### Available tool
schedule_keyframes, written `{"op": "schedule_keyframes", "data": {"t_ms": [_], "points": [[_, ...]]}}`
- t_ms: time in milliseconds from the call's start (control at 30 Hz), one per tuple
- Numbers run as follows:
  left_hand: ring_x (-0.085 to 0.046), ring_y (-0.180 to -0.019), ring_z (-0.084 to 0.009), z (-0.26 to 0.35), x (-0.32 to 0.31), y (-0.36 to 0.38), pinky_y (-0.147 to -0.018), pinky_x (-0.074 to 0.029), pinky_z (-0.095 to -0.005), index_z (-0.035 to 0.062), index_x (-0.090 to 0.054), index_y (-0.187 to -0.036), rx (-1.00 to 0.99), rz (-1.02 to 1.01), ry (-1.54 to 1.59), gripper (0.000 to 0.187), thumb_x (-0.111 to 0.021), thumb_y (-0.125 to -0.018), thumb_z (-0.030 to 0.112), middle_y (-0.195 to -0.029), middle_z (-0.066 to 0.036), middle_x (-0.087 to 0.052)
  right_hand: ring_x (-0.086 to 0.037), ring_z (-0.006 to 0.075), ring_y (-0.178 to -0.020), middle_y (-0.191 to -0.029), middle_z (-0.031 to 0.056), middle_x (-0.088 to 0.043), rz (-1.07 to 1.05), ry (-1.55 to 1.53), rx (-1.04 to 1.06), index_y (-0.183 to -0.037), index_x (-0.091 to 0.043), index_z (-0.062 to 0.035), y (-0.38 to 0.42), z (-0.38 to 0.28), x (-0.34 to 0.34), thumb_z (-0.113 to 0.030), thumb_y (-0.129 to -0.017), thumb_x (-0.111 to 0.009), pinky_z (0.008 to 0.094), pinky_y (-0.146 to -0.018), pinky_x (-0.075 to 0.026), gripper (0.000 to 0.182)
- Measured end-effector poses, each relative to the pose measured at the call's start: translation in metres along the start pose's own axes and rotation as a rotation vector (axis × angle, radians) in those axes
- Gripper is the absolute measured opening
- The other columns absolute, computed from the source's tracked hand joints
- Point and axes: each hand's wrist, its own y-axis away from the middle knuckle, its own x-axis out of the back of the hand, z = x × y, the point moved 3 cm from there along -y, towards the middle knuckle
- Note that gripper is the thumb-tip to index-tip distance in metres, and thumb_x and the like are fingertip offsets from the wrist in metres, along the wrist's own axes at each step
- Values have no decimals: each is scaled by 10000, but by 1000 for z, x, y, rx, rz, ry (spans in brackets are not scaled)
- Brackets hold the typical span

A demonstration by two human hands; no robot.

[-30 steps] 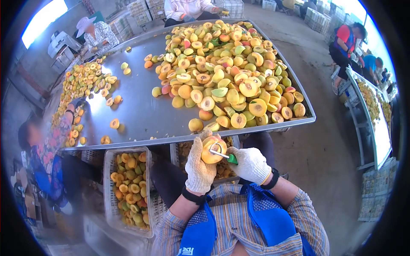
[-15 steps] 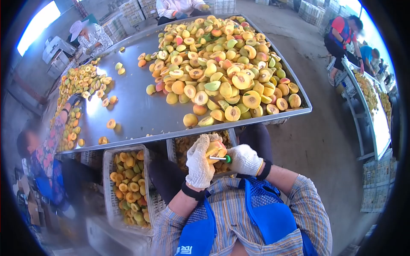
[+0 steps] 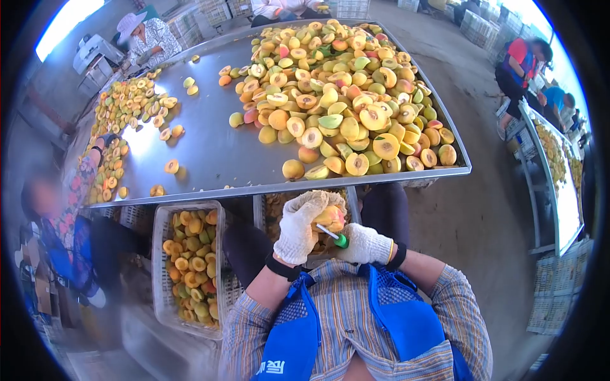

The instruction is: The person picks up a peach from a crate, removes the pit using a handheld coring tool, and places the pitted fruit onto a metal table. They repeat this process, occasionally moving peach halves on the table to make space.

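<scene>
Knit-gloved left hand (image 3: 298,230) fingers cup round peach half (image 3: 330,218); right hand (image 3: 365,246) fingers pinch green-handled pitter (image 3: 337,236).

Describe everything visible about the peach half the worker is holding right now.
The peach half is yellow-orange with a red blush, fleshy and moist-looking. It sits cupped in the gloved left hand, whose knit fingers wrap over its top and left side, hiding much of it. The metal tip of a green-handled pitting tool, gripped by the gloved right hand, meets its exposed side. It is held below the near edge of the steel table, above the person's lap.
</scene>
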Motion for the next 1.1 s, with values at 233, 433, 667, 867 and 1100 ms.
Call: {"op": "schedule_keyframes", "data": {"t_ms": [233,433,667,867,1100], "points": [[-702,-812,-301,2,14,-3,-756,-582,-392,-77,-705,-977,24,-189,-87,268,-677,-898,178,-915,-207,-710,-683,364,-816,-873,192,-697,-252,75,-273,-962,-689,-69,1,-1,9,-281,-815,-651,427,-740,-555,261],[-697,-805,-336,-15,15,-9,-723,-584,-430,-44,-688,-964,22,-146,240,334,-656,-920,285,-909,-213,-701,-699,339,-822,-910,163,-704,-296,393,-273,-1112,-654,-119,-12,-6,1,-314,-828,-700,422,-681,-572,347],[-696,-810,-351,-16,26,-10,-711,-600,-449,31,-644,-1008,11,143,493,311,-602,-966,336,-931,-171,-689,-690,349,-742,-770,145,-693,118,-72,267,-1046,-672,-78,-29,8,-29,-332,-837,-696,422,-691,-563,330],[-650,-771,-366,-24,81,-27,-683,-546,-488,46,-586,-961,-77,270,682,360,-535,-1003,400,-861,-142,-633,-684,329,-669,-727,114,-689,54,430,28,-939,-718,-152,-55,2,-26,-252,-783,-689,446,-632,-552,188],[-639,-740,-234,67,230,27,-661,-560,-387,51,-608,-929,-544,786,399,412,-496,-1021,437,-856,-88,-639,-665,370,-653,-668,161,-652,-109,768,-243,-817,-659,-97,-54,40,-15,-268,-869,-605,493,-598,-526,187]]}}
